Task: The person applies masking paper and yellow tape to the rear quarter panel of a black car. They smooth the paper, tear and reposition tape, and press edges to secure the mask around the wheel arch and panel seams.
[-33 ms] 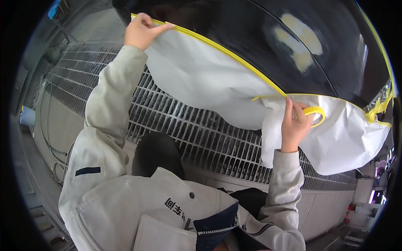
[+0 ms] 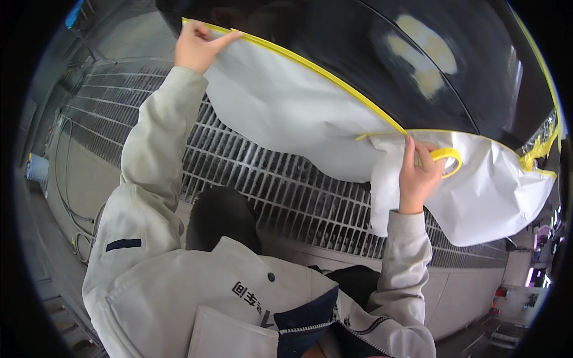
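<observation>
A sheet of white masking paper (image 2: 277,110) hangs from the lower edge of a black car body panel (image 2: 334,45), with yellow masking tape (image 2: 316,67) along its top. At the upper left, my left hand (image 2: 196,49) has its fingers curled at the paper's taped edge, thumb stretched along the tape. My right hand (image 2: 419,178) grips a roll of yellow masking tape (image 2: 449,161), thumb and fingertips up against the panel's edge where the tape strips meet. To its right hangs a second white masking sheet (image 2: 498,191), creased and taped along its top.
Below the paper lies a metal floor grating (image 2: 280,185). The panel carries a sanded, pale patch (image 2: 427,51). A hose (image 2: 67,185) and a white bucket (image 2: 38,167) are at the left. Clear film and loose yellow tape (image 2: 537,156) hang at the panel's right corner.
The whole view has shifted slightly, with panel and paper a little higher and further left. My left fingers have moved slightly at the edge; the right hand keeps the tape roll.
</observation>
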Demonstrator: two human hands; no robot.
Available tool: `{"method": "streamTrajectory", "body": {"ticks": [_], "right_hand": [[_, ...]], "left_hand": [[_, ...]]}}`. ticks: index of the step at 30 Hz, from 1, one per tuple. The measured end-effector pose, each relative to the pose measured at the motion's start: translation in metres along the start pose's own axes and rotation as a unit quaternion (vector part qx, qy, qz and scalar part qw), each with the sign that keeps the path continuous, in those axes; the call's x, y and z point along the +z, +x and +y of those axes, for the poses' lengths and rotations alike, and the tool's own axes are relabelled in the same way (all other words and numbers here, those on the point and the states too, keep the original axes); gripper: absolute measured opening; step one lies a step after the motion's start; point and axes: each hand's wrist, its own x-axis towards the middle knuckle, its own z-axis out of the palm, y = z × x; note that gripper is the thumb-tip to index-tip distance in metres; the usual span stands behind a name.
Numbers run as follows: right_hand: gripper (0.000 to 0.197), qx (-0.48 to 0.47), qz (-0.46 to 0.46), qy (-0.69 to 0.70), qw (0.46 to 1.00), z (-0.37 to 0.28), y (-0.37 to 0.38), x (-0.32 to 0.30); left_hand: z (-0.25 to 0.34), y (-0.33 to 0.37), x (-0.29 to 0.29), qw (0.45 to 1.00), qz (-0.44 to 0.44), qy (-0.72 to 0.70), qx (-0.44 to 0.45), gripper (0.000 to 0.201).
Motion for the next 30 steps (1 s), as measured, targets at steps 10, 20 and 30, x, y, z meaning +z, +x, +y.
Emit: {"method": "streamTrajectory", "body": {"ticks": [10, 20, 30], "right_hand": [[0.011, -0.011, 0.0, -0.012, 1.0, 0.005, -0.002, 0.0], [0.012, 0.014, 0.01, -0.023, 1.0, 0.006, 0.001, 0.006], [0.015, 0.047, -0.013, -0.009, 0.999, 0.006, 0.002, 0.003]], "left_hand": [[0.036, -0.111, 0.091, 0.961, 0.043, 0.036, 0.27, 0.094], [0.04, -0.117, 0.11, 0.966, 0.05, 0.014, 0.255, 0.098], [0.068, -0.143, 0.138, 0.968, 0.05, -0.006, 0.245, 0.104]]}}
